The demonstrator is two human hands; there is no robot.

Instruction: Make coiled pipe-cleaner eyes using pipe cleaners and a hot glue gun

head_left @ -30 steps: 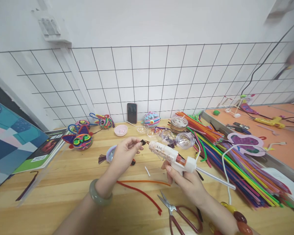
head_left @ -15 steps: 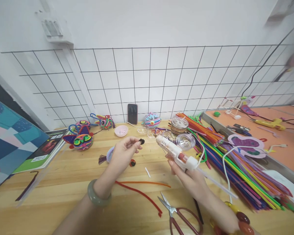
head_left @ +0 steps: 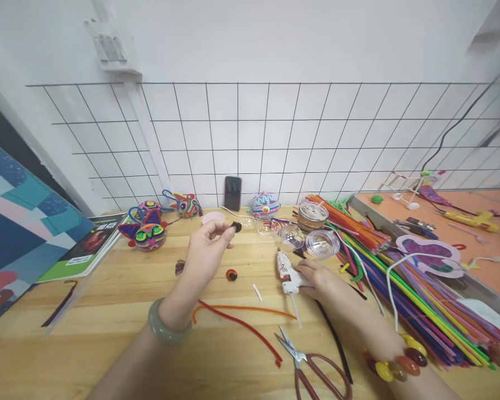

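Note:
Between thumb and fingertips, my left hand [head_left: 208, 247] pinches a small black fuzzy disc [head_left: 236, 226] above the table. My right hand [head_left: 319, 278] is closed around the handle of a white glue gun [head_left: 286, 269], now low at the tabletop with its nozzle pointing away from me. A clear glue stick [head_left: 296, 311] sticks out of its back end. An orange-red and black round coil [head_left: 231, 275] lies between my hands. Nearby are a short white stick [head_left: 257, 292], a red pipe cleaner [head_left: 245, 326] and an orange pipe cleaner [head_left: 250, 308].
Scissors [head_left: 302, 358] lie half open in front. Clear plastic domes [head_left: 322, 244] and a round jar [head_left: 312, 215] stand behind the glue gun. Bundled pipe cleaners [head_left: 420, 300] fill the right side. Colourful wrapped ornaments [head_left: 150, 236] sit left; a phone [head_left: 233, 193] leans at the wall.
My right hand has drawn the glue gun away from the black disc and lowered it to the tabletop, its nozzle swinging forward. My left hand still pinches the disc, slightly higher.

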